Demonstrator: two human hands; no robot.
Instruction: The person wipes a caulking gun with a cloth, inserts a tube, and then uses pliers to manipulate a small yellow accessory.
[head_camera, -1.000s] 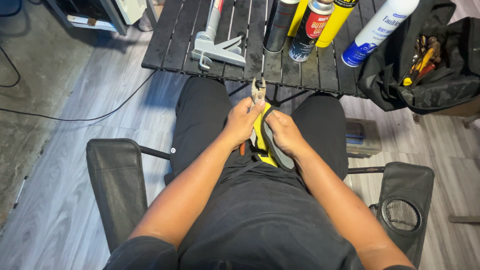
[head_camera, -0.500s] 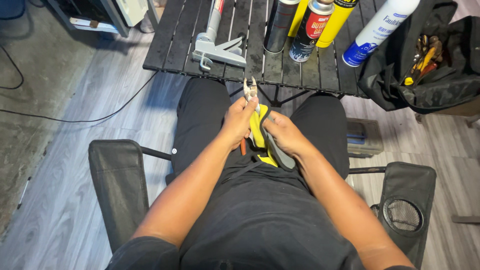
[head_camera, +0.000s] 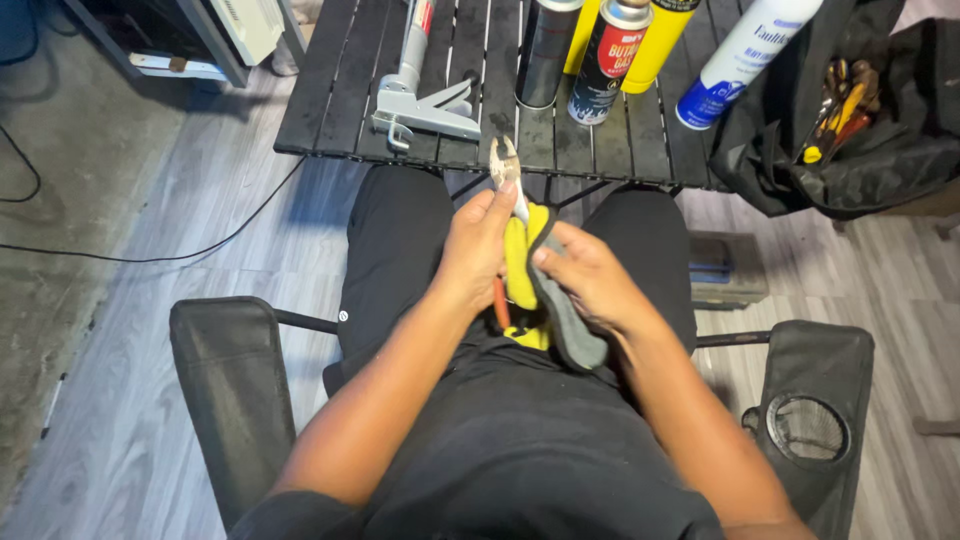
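I sit in a black folding chair with both hands over my lap. My left hand (head_camera: 476, 248) grips a pair of pliers (head_camera: 505, 166) with orange handles; the metal jaws point up toward the table edge. My right hand (head_camera: 590, 275) presses a yellow and grey cloth (head_camera: 548, 300) against the pliers just below the jaws. The cloth hangs down between my hands onto my lap, and the handles are mostly hidden behind it.
A black slatted table (head_camera: 330, 90) stands in front of my knees with a caulking gun (head_camera: 420, 95), several spray cans (head_camera: 615, 55) and a white bottle (head_camera: 745, 50). An open black tool bag (head_camera: 850, 130) sits at the right. A cable (head_camera: 150, 255) runs across the floor at left.
The pliers have risen so the jaws stand further above my hands. My right hand has slid the cloth along the tool. The view has shifted slightly.
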